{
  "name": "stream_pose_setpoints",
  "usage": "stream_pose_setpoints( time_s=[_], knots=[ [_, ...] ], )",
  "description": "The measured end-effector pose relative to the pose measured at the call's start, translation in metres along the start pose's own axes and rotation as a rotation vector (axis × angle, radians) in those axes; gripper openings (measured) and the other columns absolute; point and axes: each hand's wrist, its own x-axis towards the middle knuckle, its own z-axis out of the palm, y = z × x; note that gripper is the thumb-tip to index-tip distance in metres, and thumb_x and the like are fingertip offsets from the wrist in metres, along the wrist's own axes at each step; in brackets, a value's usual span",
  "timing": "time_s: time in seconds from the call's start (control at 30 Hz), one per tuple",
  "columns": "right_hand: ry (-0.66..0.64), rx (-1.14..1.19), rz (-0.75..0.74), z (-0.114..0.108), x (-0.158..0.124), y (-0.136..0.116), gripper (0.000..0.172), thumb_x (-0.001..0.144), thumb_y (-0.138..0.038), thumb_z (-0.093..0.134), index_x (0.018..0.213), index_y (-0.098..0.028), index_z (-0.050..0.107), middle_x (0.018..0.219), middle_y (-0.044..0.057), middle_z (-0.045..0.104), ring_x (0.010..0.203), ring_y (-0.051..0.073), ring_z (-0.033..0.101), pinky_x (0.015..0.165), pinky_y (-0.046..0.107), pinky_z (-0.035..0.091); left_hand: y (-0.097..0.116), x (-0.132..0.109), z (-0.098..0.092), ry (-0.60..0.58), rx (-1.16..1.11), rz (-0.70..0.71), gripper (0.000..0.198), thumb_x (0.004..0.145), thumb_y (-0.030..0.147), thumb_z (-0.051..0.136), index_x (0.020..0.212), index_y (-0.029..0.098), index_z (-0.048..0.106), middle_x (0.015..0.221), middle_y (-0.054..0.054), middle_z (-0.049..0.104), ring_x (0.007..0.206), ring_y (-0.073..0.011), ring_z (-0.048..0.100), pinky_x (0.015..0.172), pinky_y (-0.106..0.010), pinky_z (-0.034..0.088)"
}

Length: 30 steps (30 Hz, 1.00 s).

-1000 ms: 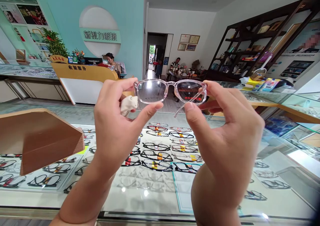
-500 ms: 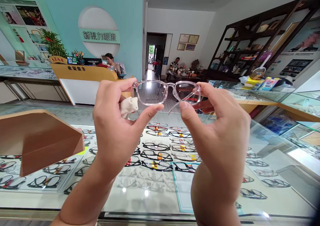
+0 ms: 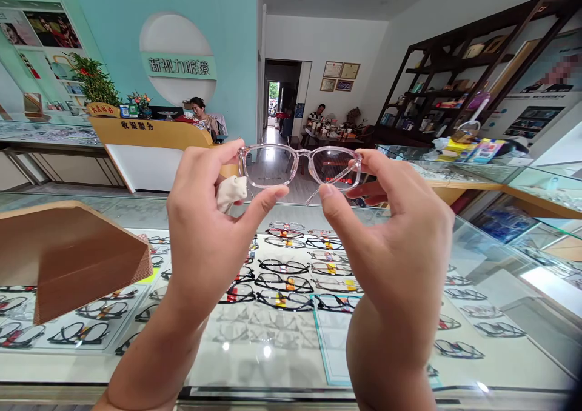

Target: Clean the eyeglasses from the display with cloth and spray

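Note:
A pair of clear, pinkish eyeglasses [image 3: 304, 153] is held up level in front of me, above the glass counter. My left hand [image 3: 211, 217] grips its left end with thumb and fingers, and a crumpled off-white cloth [image 3: 231, 193] is tucked in the same palm. On the other side my right hand [image 3: 391, 217] pinches the right end of the frame. One temple arm slants down behind the right lens, its tip near my right thumb. Small print shows on the left lens and red lettering on the right one. Part of the left temple is hidden by my hand.
Beneath my hands, a glass display counter [image 3: 273, 368] holds several rows of eyeglasses [image 3: 284, 282]. A brown wooden box-like object [image 3: 91, 253] stands on it at left. Beyond are a cashier desk [image 3: 154, 135] with a seated person, another person farther back, and a dark shelf [image 3: 436, 71].
The eyeglasses have turned slightly to face me more squarely and shifted a little left. Both hands keep their hold, and the cloth stays in my left palm.

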Motion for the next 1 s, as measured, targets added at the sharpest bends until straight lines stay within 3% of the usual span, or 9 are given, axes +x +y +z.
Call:
stream_pose_setpoints(
  time_s=[0.23,0.53,0.8,1.0],
  knots=[
    [-0.007,0.033,-0.025,0.004,-0.002,0.002,0.043,0.098,-0.042,0.073,0.137,-0.026,0.074,0.115,0.009,0.081,0.084,0.024,0.073,0.085,0.049,0.062,-0.001,-0.001,0.001,0.000,-0.007,-0.009,0.060,0.086,0.069,0.090,0.134,0.035,0.076,0.124,-0.008,0.073,0.104,-0.0289,0.074,0.075,-0.041,0.066],
    [-0.087,0.150,0.053,0.019,0.004,0.006,0.039,0.096,-0.041,0.070,0.132,-0.025,0.075,0.121,0.008,0.081,0.082,0.020,0.072,0.083,0.044,0.060,0.004,-0.003,0.003,0.053,0.022,0.011,0.061,0.088,0.059,0.093,0.138,0.031,0.072,0.126,-0.011,0.066,0.114,-0.0342,0.072,0.091,-0.050,0.067],
    [-0.037,0.257,0.042,0.036,0.000,0.006,0.052,0.098,-0.041,0.068,0.148,-0.030,0.068,0.139,0.012,0.076,0.087,0.022,0.076,0.084,0.047,0.065,0.008,-0.006,0.001,0.103,0.027,0.022,0.064,0.090,0.058,0.090,0.147,0.037,0.070,0.140,-0.011,0.068,0.132,-0.0397,0.066,0.096,-0.059,0.069],
    [0.110,0.360,0.025,0.051,-0.007,0.000,0.065,0.102,-0.040,0.065,0.164,-0.029,0.050,0.164,0.018,0.062,0.108,0.029,0.080,0.091,0.051,0.068,0.005,-0.008,0.009,0.140,0.015,0.041,0.065,0.096,0.059,0.084,0.155,0.040,0.064,0.156,-0.008,0.066,0.132,-0.0392,0.069,0.090,-0.059,0.070]
  ],
)
